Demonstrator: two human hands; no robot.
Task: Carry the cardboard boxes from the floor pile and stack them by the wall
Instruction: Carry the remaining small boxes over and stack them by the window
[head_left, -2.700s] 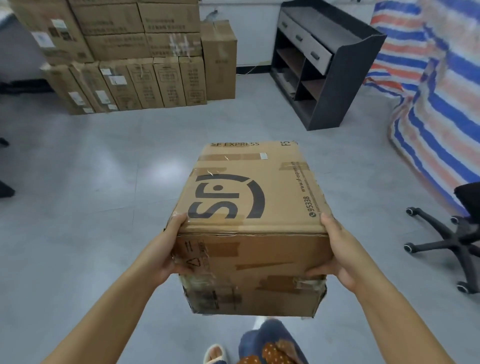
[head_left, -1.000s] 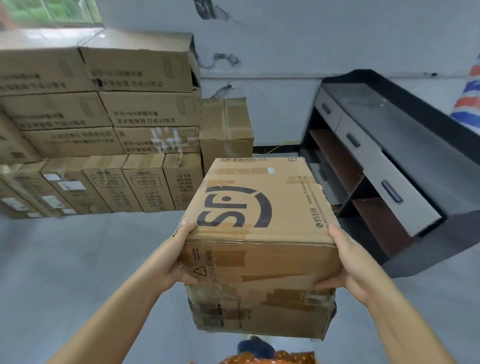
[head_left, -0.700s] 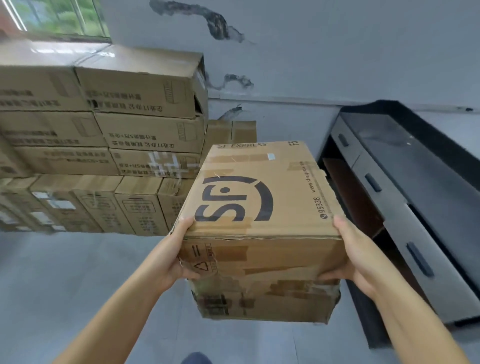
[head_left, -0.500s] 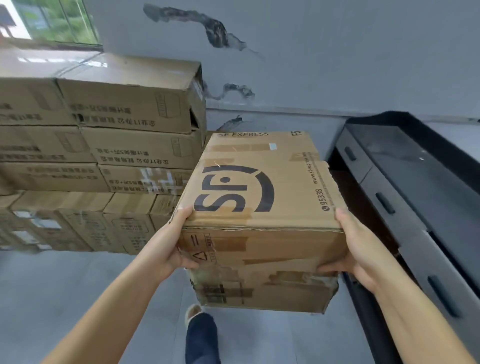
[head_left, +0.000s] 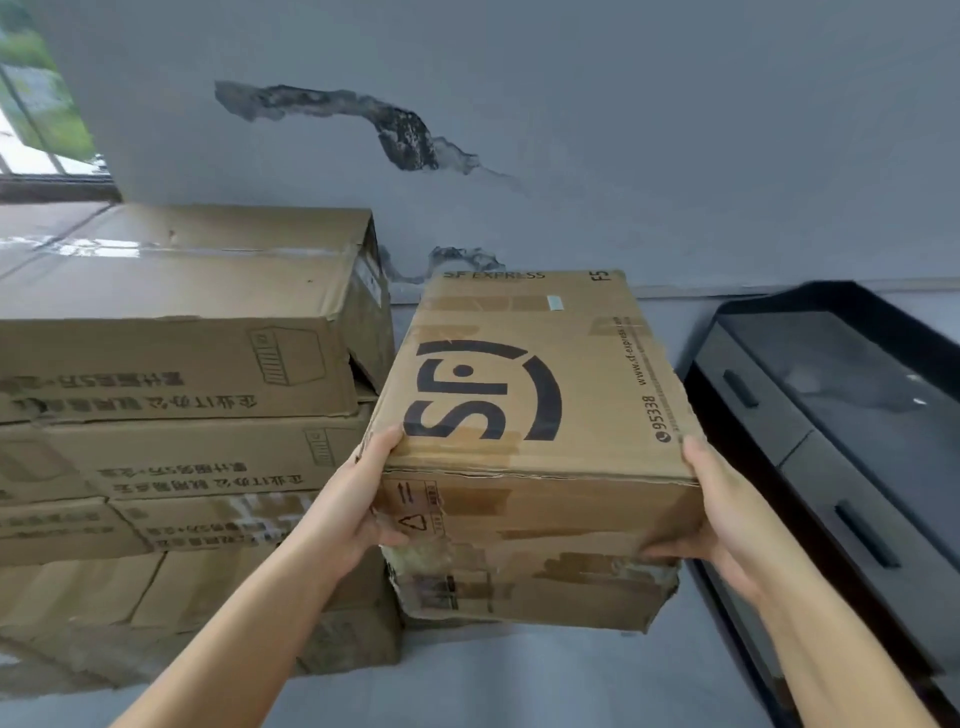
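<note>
A cardboard box (head_left: 530, 395) printed with a large black "SF" logo and "SF EXPRESS" along its far edge is held up in the air by both hands, clear of the floor (head_left: 467, 680). The left hand (head_left: 358, 499) grips the box's near left corner, thumb curled onto the front face beside a small triangle mark, fingers (head_left: 382, 441) wrapped up along the left side. The right hand (head_left: 722, 514) grips the near right corner, its thumb pressed across the taped front face and its fingers hidden behind the right side. The box's lower front is crumpled and patched with tape.

Just left of the box stands a stack of cardboard boxes (head_left: 182, 364) against the grey wall (head_left: 623, 130), several layers high, with printed text showing upside down on their fronts. The held box sits close to the stack's right edge; whether it touches cannot be told. Its top lies slightly lower than the stack's top. Right of the box is a black cabinet (head_left: 841, 415) with grey drawers. Above the box a dark cracked patch (head_left: 395, 130) runs across the wall, and a window (head_left: 36, 114) shows beyond the stack's far left.
</note>
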